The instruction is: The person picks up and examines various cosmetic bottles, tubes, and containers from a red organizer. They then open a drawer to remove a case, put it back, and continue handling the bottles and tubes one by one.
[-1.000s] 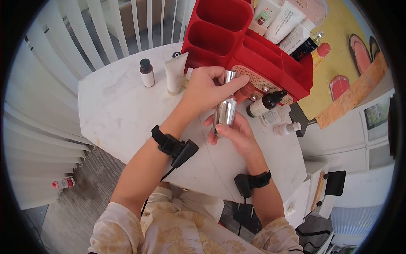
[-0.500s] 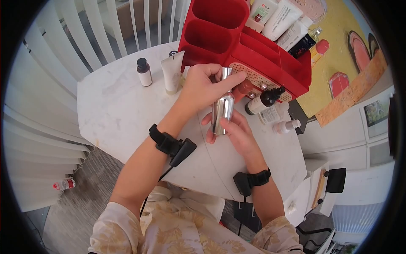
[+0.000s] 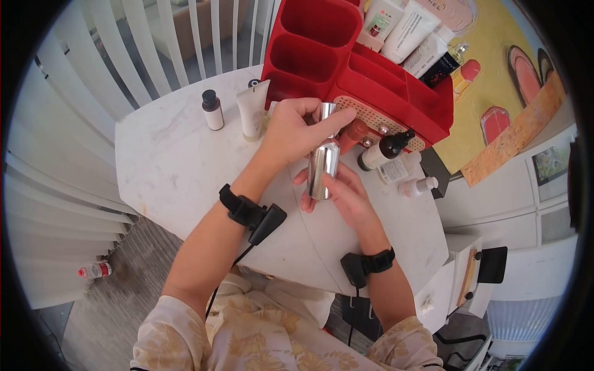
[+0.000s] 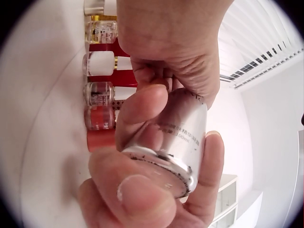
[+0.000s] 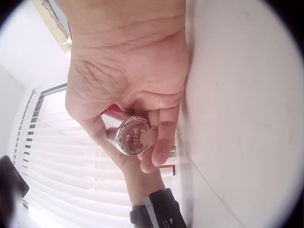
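Observation:
A shiny silver bottle [image 3: 323,176] is held tilted between both hands above the white marble-patterned table [image 3: 167,161]. My left hand [image 3: 294,133] pinches its silver cap [image 3: 328,111] between thumb and fingers. Lower down, my right hand [image 3: 349,198] grips the bottle's body, its thumb along the near side. Printed lettering shows on the silver side [image 4: 180,128] in the left wrist view. Toward the right wrist camera faces the round base [image 5: 134,137], with raised marks. A reddish-orange bottle [image 3: 353,134] stands just behind the left thumb.
A red organizer [image 3: 343,77] stands at the back, tubes and bottles in its far side. Left of the hands are a white tube [image 3: 251,114] and a dark-capped bottle [image 3: 212,111]. Right are a black-topped dark bottle [image 3: 385,151] and a small pale bottle [image 3: 418,187].
Both hands keep nearly the same hold on the silver bottle. The right thumb has shifted from the bottle's front toward its right side.

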`<state>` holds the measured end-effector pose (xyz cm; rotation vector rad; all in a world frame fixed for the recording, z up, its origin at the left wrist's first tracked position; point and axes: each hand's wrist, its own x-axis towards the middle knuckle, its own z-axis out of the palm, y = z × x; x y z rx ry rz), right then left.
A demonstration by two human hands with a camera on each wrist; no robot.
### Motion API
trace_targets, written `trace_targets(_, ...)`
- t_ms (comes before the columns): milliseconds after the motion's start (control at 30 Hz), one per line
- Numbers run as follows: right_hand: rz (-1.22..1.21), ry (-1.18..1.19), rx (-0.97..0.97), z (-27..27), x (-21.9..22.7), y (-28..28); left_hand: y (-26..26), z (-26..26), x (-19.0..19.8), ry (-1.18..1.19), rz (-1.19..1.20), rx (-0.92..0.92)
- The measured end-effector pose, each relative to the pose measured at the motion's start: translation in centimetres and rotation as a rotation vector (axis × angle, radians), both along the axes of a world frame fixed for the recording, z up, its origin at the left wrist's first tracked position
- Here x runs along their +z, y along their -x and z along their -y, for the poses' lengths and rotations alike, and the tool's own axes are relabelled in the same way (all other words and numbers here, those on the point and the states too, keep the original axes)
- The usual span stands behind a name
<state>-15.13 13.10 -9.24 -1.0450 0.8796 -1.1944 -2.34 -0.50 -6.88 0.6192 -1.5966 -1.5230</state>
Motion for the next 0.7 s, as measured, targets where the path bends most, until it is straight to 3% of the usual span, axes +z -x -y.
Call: trace_targets(700,0.009,0.015,0.008,-0.08,0.01,0.04,-0.05,-0.24,0.27,-0.027,0.009,-0.008)
